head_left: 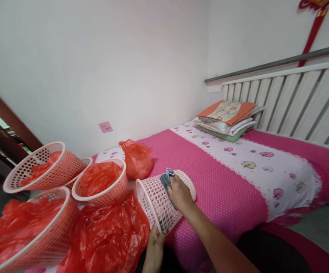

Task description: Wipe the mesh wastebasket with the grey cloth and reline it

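A pink mesh plastic basket (155, 201) lies on its side on the pink bed (223, 189). My left hand (155, 242) grips its rim from below at the near edge. My right hand (181, 195) rests on top of the basket's side and presses a grey cloth (166, 179) against the mesh. A loose red plastic bag (107, 239) lies crumpled just left of the basket.
Three more mesh baskets lined with red bags (99, 182) (43, 167) (25, 231) stand at the left. A tied red bag (137, 159) sits behind. Folded bedding (226, 119) is stacked by the slatted headboard (292, 98). A white wall (110, 68) runs along the far side.
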Demonstrator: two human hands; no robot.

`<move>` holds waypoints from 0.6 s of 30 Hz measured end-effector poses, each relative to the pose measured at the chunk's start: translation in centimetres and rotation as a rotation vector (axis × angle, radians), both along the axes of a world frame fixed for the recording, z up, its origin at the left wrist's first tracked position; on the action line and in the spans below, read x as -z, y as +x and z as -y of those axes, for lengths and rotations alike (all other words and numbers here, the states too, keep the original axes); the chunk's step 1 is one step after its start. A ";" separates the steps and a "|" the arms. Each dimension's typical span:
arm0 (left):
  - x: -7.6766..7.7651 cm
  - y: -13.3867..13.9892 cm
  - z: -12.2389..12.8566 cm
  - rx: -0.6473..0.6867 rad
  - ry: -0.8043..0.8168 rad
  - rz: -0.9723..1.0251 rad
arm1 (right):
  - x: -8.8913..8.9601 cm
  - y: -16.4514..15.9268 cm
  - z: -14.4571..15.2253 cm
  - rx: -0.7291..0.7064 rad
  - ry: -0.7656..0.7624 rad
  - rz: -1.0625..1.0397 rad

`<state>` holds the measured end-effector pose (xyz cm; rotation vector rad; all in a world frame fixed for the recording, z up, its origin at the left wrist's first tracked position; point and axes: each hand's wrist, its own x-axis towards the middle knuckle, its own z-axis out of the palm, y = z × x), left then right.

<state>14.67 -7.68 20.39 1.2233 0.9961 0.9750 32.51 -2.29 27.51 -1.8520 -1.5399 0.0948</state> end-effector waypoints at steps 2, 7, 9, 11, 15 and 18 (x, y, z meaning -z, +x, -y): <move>-0.4 0.2 0.1 0.054 -0.007 0.066 | 0.5 1.1 -0.4 0.028 -0.011 -0.002; -1.8 0.4 0.7 0.099 0.003 0.082 | 1.9 3.7 -1.1 0.098 -0.048 -0.013; -2.0 0.3 0.9 0.105 0.008 0.074 | 2.6 4.7 -1.2 0.127 -0.063 -0.025; -1.9 0.2 0.8 0.102 0.013 0.069 | 3.3 5.6 -1.1 0.154 -0.067 -0.038; -0.9 -0.3 0.4 0.091 -0.004 0.059 | 5.1 7.1 -0.5 0.199 -0.052 -0.069; 0.0 -0.7 0.1 0.096 -0.005 0.078 | 6.6 7.8 0.1 0.225 -0.028 -0.097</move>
